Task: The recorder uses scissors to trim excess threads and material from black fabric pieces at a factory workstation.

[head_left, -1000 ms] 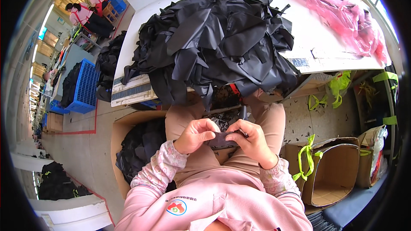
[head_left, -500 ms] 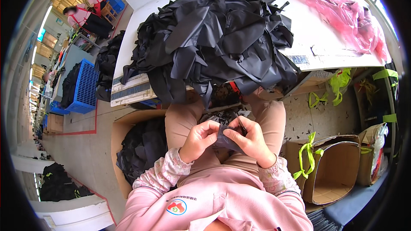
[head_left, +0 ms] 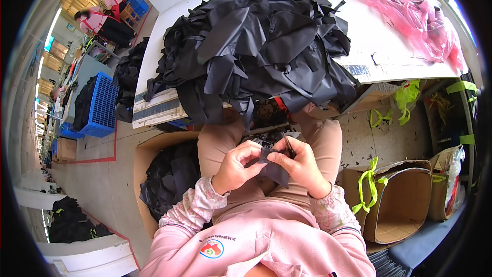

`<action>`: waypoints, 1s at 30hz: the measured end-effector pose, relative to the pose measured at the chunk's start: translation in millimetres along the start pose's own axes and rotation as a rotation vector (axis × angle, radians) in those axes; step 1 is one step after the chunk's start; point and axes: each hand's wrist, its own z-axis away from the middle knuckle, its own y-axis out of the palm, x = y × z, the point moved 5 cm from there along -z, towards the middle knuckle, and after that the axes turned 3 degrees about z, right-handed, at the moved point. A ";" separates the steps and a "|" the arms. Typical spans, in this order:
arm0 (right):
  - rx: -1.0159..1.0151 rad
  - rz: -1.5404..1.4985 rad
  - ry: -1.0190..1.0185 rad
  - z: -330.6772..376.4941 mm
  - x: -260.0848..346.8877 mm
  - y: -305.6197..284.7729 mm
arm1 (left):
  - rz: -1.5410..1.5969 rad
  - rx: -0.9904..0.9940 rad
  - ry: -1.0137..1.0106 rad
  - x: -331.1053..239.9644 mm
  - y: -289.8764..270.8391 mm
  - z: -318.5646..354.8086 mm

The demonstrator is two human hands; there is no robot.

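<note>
Above my lap, a small piece of black fabric (head_left: 275, 172) is stretched between both hands. My left hand (head_left: 237, 166) pinches its left edge between thumb and fingers. My right hand (head_left: 301, 166) pinches the upper right part, and a slim dark tool (head_left: 288, 145), which looks like thread snips, is also tucked in its fingers with the tip pointing up and away. Just beyond my knees, a big heap of black fabric pieces (head_left: 256, 46) covers the middle of the white table (head_left: 374, 46) and hangs over its front edge.
At my left stands a cardboard box (head_left: 145, 195) with black pieces inside. Open cardboard boxes (head_left: 400, 208) with a yellow-green tie (head_left: 366, 187) stand at my right. Pink plastic (head_left: 405, 15) lies on the table's right. A blue crate (head_left: 100, 105) and two people are farther left.
The black piece has turned and now hangs lower between my hands, showing more of its surface. The dark tool in my right hand has tilted a little.
</note>
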 end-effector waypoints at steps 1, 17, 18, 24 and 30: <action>0.001 0.000 0.000 -1.4 1.2 -1.5 | 0.063 0.018 -0.040 4.0 0.0 -0.4; -0.025 0.193 -0.107 -14.6 -16.4 -4.8 | 0.478 -0.109 0.022 0.1 6.6 -2.7; -0.217 0.652 -0.343 -10.3 -2.7 -9.1 | 0.402 -0.174 0.078 0.3 2.9 -2.3; -0.103 0.492 -0.271 1.3 9.8 -5.3 | 0.199 -0.327 0.219 0.4 -10.5 1.3; 0.080 -0.072 0.098 14.7 -17.1 20.6 | 0.182 -0.409 0.299 2.4 -14.6 2.7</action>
